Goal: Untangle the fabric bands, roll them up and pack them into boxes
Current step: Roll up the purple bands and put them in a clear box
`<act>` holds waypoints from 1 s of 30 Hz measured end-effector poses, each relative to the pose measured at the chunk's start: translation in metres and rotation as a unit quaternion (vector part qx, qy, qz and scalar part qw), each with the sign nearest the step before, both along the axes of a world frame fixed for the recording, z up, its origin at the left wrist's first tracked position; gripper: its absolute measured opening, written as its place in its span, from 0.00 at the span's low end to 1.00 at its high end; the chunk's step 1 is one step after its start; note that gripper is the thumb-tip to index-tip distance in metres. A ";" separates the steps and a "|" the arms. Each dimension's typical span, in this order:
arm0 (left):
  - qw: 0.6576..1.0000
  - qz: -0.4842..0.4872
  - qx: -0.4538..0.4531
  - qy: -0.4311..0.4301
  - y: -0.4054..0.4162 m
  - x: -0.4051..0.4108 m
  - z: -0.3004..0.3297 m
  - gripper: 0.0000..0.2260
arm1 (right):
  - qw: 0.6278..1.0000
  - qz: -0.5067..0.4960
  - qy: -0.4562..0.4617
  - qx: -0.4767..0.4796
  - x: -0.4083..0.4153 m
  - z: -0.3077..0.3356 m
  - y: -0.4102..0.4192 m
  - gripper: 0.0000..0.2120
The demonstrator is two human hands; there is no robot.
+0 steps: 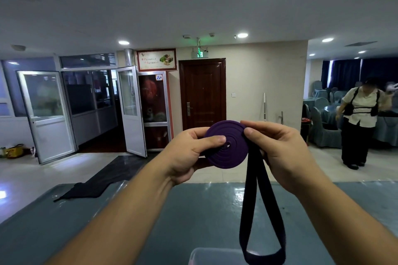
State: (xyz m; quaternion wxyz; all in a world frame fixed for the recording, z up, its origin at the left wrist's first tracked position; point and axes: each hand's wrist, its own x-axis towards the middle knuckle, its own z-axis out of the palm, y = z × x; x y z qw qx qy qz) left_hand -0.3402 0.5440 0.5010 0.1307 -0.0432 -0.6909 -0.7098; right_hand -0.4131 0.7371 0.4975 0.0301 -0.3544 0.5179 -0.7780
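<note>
Purple fabric band point(226, 145): partly wound into a flat spiral disc, held up in the air in front of the person, above the near table, its face turned toward the camera. The unwound remainder hangs from the disc's right side as a long loop, two strands running down and joining at the bottom of the view.

Left hand point(189, 153): forearm reaching up from lower left. Thumb laid across the disc's face with its tip near the centre hole; fingers curled behind the disc, pinching it.

Right hand point(282, 153): forearm reaching up from lower right. Thumb tip pressed on the disc's upper right edge, fingers curled round the rim and behind, where the loose strands leave the roll.

Clear plastic box point(215, 256): at the bottom edge, below the hands, just beside the hanging loop's lower end; whether they touch cannot be told.

Table point(150, 221): glossy grey-blue top, beneath both forearms.

Dark cloth point(97, 183): draped at the table's far left edge.

Background: brown wooden door point(202, 92), open glass doors point(131, 109), and a standing person point(359, 122) at far right among covered chairs.
</note>
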 end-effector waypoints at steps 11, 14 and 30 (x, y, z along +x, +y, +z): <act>0.996 0.018 -0.083 -0.011 0.007 0.002 0.003 0.11 | 0.995 -0.027 0.040 0.085 -0.004 -0.002 0.006 0.11; 0.995 0.047 -0.087 -0.018 0.011 0.003 0.009 0.10 | 0.991 -0.029 0.068 0.112 -0.003 -0.004 0.005 0.10; 0.998 0.052 -0.015 0.034 0.012 0.004 0.009 0.10 | 0.998 -0.051 0.037 0.022 0.000 -0.006 -0.003 0.11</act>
